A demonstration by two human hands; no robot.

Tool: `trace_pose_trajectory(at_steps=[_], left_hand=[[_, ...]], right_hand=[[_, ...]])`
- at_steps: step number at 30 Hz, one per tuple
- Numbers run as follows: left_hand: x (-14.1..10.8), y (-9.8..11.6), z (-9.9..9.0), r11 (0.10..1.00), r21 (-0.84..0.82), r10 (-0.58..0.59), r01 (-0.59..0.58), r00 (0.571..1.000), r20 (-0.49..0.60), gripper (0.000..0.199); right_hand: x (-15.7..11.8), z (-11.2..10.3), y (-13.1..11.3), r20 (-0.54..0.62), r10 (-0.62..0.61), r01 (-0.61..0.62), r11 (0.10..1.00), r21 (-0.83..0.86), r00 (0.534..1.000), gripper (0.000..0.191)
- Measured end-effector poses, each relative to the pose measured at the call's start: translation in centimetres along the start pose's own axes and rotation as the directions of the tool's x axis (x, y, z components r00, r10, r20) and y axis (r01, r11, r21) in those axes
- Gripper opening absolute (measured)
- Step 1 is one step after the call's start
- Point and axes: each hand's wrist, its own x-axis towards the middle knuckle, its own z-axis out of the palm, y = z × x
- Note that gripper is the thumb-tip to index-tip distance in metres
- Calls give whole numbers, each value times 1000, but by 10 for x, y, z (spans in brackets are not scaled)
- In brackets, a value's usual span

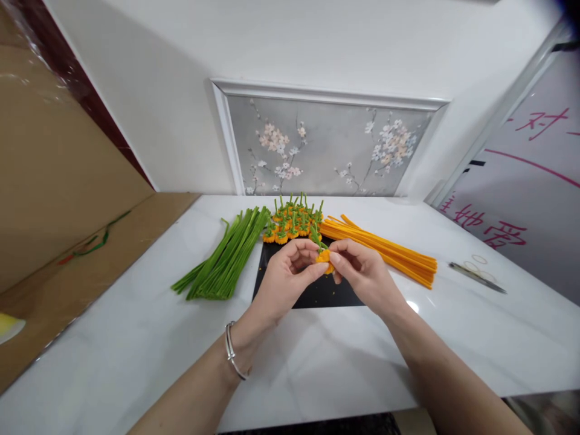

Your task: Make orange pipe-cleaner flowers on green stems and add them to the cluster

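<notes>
Between my two hands is a small orange pipe-cleaner pumpkin (324, 260) with a green stem on top. My left hand (292, 272) pinches it from the left, thumb in front. From the right, my right hand (360, 272) grips its other side with thumb and fingers. Both hands hover over a black mat (312, 296). Just beyond them stand several finished pumpkins (292, 223), orange below with green stems upright. A bundle of green pipe cleaners (226, 260) lies left of the mat, and a bundle of orange pipe cleaners (385, 244) lies to the right.
Scissors (478, 278) and thin rubber bands (479, 260) lie on the white marbled table (172, 356) at right. Cardboard (67, 181) borders the left side. A wall with a framed flower panel (326, 145) rises behind; a whiteboard (534, 163) stands at right.
</notes>
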Motion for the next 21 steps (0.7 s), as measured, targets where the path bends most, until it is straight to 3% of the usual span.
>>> trace_pose_trajectory(at_steps=[8, 16, 21], left_hand=[[1, 2, -4, 996, 2, -87, 87, 995, 56, 12], [0, 2, -5, 998, 8, -55, 54, 996, 67, 7], [0, 1, -5, 999, 45, -2, -2, 997, 71, 6]], right_hand=[[-1, 0, 6, 5, -100, 100, 994, -34, 995, 13], [-2, 2, 2, 24, 30, -30, 1000, 8, 999, 21], [-2, 3, -3, 38, 50, -51, 998, 27, 998, 24]])
